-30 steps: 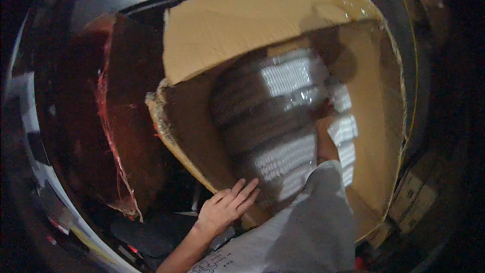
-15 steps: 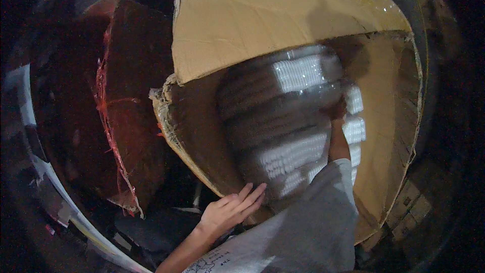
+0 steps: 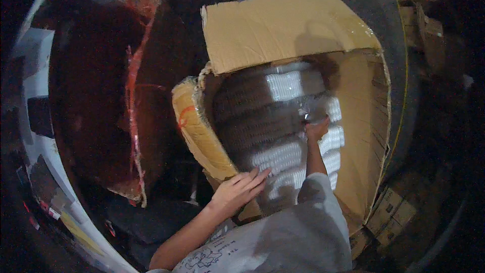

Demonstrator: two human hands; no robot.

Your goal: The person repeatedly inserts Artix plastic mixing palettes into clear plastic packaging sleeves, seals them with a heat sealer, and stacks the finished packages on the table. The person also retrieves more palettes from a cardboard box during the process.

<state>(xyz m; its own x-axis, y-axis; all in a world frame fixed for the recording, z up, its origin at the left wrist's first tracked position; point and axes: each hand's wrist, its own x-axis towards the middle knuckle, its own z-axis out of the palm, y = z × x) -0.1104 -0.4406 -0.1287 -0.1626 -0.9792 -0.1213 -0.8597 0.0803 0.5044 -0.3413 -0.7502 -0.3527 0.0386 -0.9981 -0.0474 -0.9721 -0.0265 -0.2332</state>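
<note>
A large open cardboard carton [image 3: 361, 136] stands before me, its far flap raised. Inside lie several rows of white, ridged, nested pieces [image 3: 284, 87] in clear plastic wrap; I cannot make out their exact kind. My right hand [image 3: 317, 130] reaches deep into the carton, with fingers closed at a crinkled, shiny part of the plastic wrap [image 3: 306, 114]. Its fingertips are partly in shadow. My left hand [image 3: 239, 192] lies across the carton's near left edge, fingers stretched out and holding nothing, their tips beside the nearest row.
To the left stands a dark reddish container [image 3: 96, 106] with a torn, red-stained edge. A folded cardboard side flap [image 3: 202, 136] sticks out between it and the carton. Smaller cartons [image 3: 391, 217] sit at the lower right, and more boxes [image 3: 422, 25] at the far right. A yellow line [image 3: 405, 86] runs along the floor.
The view has shifted, showing more floor beyond the carton. My right hand is still inside and now appears sharper, lower and further left in the picture. My left hand stays at the near left edge.
</note>
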